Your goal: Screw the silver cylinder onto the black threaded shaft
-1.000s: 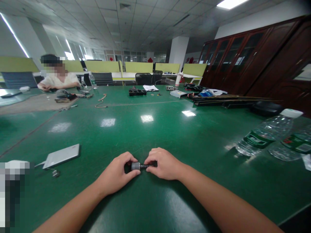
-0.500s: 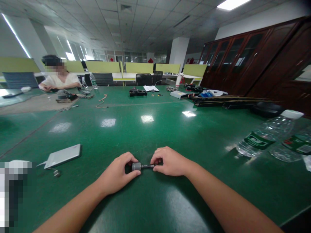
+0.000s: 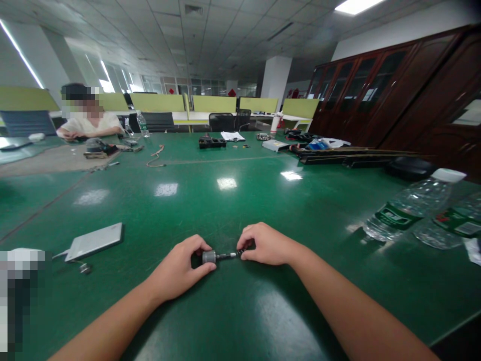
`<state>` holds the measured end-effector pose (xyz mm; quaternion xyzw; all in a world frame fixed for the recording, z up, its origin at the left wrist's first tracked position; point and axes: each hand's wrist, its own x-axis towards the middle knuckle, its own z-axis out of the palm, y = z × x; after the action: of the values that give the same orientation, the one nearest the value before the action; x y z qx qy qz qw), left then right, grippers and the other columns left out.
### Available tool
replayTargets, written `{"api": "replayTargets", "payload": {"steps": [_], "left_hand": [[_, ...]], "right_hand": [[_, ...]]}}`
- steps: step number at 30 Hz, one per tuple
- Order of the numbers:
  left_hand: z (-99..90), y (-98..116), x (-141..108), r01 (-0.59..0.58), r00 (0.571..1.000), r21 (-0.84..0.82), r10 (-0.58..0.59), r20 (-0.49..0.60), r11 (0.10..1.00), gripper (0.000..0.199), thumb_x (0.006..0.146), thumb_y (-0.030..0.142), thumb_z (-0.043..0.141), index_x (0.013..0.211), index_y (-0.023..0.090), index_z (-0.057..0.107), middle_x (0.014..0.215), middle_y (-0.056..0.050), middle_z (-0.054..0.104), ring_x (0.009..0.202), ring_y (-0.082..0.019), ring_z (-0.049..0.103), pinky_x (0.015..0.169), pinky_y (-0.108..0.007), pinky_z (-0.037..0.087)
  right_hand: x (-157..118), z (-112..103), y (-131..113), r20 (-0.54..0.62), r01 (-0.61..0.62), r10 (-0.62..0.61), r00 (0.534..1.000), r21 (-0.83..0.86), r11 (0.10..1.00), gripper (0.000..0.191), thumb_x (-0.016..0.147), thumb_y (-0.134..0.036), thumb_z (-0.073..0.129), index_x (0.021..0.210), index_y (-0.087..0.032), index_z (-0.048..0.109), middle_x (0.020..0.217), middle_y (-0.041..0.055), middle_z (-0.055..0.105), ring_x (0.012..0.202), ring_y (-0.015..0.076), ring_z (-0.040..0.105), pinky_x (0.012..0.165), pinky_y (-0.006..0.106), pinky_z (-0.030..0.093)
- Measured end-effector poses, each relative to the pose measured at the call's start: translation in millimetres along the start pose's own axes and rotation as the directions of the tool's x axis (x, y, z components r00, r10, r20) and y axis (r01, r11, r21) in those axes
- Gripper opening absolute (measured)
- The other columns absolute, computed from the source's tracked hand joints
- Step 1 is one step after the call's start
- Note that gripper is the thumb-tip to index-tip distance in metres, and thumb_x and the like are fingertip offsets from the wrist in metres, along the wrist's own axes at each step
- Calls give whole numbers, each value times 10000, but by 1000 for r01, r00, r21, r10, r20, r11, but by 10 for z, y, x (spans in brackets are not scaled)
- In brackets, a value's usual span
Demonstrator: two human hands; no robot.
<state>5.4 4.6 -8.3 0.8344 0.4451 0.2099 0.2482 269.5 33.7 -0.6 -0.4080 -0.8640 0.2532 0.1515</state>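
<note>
My left hand (image 3: 182,265) is closed around a short grey metal cylinder (image 3: 209,256), thumb on the near side and fingers on the far side. A thin shaft (image 3: 225,255) with a bright tip sticks out of the cylinder to the right, lying level just over the green table. Just past that tip, my right hand (image 3: 265,244) pinches a small dark ribbed piece that looks like a coil spring (image 3: 241,252). Part of this piece is hidden by the fingertips.
On the left lie a silver flat box (image 3: 95,241) with a cable and a small metal part (image 3: 85,268). Water bottles (image 3: 409,210) stand at right. A black tray (image 3: 212,143) and long dark strips (image 3: 338,156) sit farther back. A person (image 3: 88,118) sits at far left.
My right hand has drawn slightly right and up with the dark ribbed piece, baring the shaft's bright tip. My left hand keeps its hold on the cylinder. The view has shifted slightly.
</note>
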Motion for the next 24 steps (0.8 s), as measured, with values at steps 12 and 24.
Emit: {"api": "replayTargets", "payload": {"steps": [12, 24], "left_hand": [[16, -16, -10, -28, 1000, -14, 28, -9, 999, 185, 820, 306, 683, 939, 195, 595, 918, -30, 630, 844, -211, 596, 755, -318, 465], [22, -20, 8, -23, 999, -6, 23, -30, 1000, 143, 853, 291, 640, 967, 205, 637, 913, -25, 667, 843, -204, 620, 762, -306, 481]], "right_hand": [[177, 365, -296, -100, 128, -126, 987, 14, 992, 139, 817, -216, 733, 948, -183, 766, 851, 36, 741, 834, 161, 632, 770, 265, 458], [155, 420, -243, -162, 189, -198, 967, -70, 979, 177, 858, -247, 688, 1009, -181, 752, 900, 55, 738, 866, 183, 606, 827, 311, 455]]}}
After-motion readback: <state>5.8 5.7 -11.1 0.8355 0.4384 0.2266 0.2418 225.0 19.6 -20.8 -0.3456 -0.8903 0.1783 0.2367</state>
